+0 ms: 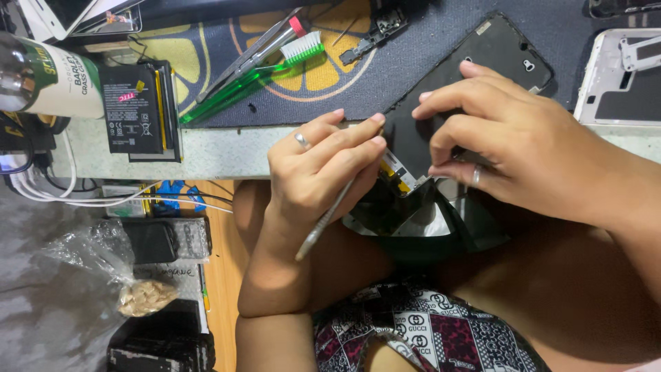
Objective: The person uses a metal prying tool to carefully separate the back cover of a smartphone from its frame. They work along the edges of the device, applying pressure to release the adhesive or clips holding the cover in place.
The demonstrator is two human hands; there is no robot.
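My left hand (313,172) grips a thin metal tool (323,220) like a pen, its tip at the lower end of a black phone panel (475,62). That panel lies slantwise over the table's front edge. My right hand (509,148) presses on the panel and pinches its lower part, where a yellow-and-metal strip (398,172) shows. A dark shiny film (413,217) hangs below the panel over my lap. Both hands wear a ring.
On the dark mat (413,76) lie a green brush (255,76), a grey tool with a pink cap (265,48) and a small black part (375,31). A black battery (131,110) and a cylindrical can (48,76) sit left. A white phone frame (620,76) lies right. Cables and a plastic bag are below left.
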